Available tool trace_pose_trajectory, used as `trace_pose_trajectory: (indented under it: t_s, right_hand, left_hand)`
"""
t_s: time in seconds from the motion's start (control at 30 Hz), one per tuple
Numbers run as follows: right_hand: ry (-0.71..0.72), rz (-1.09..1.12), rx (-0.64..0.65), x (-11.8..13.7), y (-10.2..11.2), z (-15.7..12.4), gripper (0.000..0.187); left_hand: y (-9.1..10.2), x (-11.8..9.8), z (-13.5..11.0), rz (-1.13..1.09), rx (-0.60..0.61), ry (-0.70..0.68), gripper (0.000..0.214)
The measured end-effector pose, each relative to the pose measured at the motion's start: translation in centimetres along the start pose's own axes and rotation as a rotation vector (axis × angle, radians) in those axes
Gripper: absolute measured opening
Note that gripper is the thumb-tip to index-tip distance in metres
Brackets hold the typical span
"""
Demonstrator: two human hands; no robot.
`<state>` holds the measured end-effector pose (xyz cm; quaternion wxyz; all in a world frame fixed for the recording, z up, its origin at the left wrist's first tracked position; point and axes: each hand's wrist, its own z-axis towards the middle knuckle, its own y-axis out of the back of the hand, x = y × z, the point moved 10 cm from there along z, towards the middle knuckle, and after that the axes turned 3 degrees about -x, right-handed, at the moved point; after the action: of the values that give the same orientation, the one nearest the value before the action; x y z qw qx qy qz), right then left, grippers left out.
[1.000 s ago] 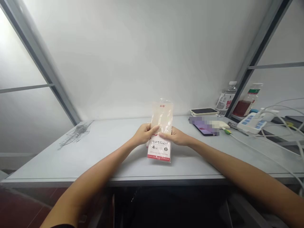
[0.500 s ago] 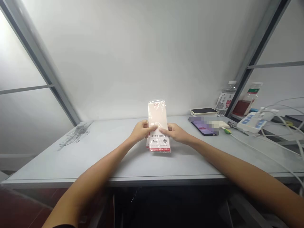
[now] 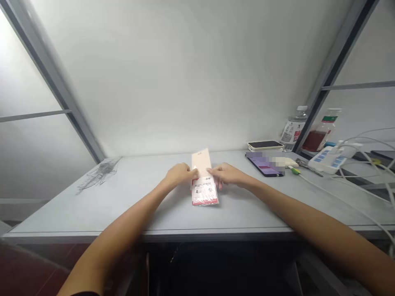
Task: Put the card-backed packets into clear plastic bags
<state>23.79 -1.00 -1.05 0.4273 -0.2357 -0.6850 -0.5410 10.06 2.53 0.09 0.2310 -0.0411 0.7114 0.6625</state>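
A pale pink and white ruler set packet [image 3: 205, 191] in clear, shiny wrapping, with a red strip along its bottom, is between my hands over the middle of the desk. My left hand [image 3: 180, 174] grips its left edge, thumb on the front. On the opposite edge my right hand [image 3: 227, 174] pinches it, thumb on the front and fingers behind. Part of another layer shows behind the packet's left side; whether it is a second packet I cannot tell. The packet leans back, its upper end pointing to the wall.
Black scribbles [image 3: 100, 174] mark the desk's left side. To the right lie a purple-screened phone [image 3: 264, 164], another phone in a pale case [image 3: 265, 145], and a power strip [image 3: 328, 158] with white cables. A water bottle [image 3: 293, 129] and a bottle of dark red liquid [image 3: 317, 137] stand behind.
The packet has come down toward the desk and tipped further back, its upper end lower against the wall. Both hands still hold its sides.
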Motion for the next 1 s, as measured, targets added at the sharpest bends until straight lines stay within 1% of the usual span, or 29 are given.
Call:
trace_pose_trajectory:
  t_s: [0.03,0.07,0.13,0.2,0.37,0.5,0.6,0.7,0.83,0.9,1.0]
  right_hand:
    - [-0.049,-0.071,-0.013,-0.6,0.3,0.0,0.052]
    - [-0.084,-0.146,-0.043,-1.1,0.8,0.0,0.052]
    - [-0.105,-0.283,-0.123,-1.4,2.0,0.0,0.052]
    - [-0.084,-0.362,-0.179,-1.2,2.7,-0.1,0.051]
    - [-0.019,-0.384,-0.217,-0.6,2.9,-0.3,0.048]
    - [-0.005,-0.371,-0.217,-0.6,2.8,-0.3,0.046]
    - [-0.004,-0.373,-0.221,-0.6,2.9,-0.3,0.046]
    - [-0.015,-0.391,-0.208,-0.6,2.6,-0.2,0.046]
    - [-0.021,-0.404,-0.145,-0.9,1.6,0.1,0.047]
    - [-0.015,-0.395,-0.110,-1.0,0.9,0.3,0.047]
    - [0.004,-0.388,-0.096,-0.9,0.5,0.4,0.048]
  left_hand:
    - [-0.4,0.4,0.0,0.031,0.041,0.030,0.045]
    - [-0.4,0.7,0.1,0.057,0.056,0.048,0.046]
    - [0.1,1.0,0.2,0.094,0.020,0.055,0.050]
    - [0.7,1.0,0.2,0.105,-0.016,0.050,0.052]
    - [2.4,0.8,0.0,0.056,-0.085,0.027,0.053]
    - [2.6,0.6,-0.1,0.039,-0.082,0.012,0.051]
    - [2.2,0.3,-0.2,0.068,-0.070,-0.016,0.052]
    - [1.5,-0.7,-0.5,0.122,-0.044,-0.074,0.054]
    - [-0.7,-1.9,-1.0,0.269,0.051,-0.146,0.061]
    - [-1.6,-2.2,-1.1,0.334,0.077,-0.169,0.058]
    - [-1.9,-2.3,-1.0,0.401,0.045,-0.182,0.041]
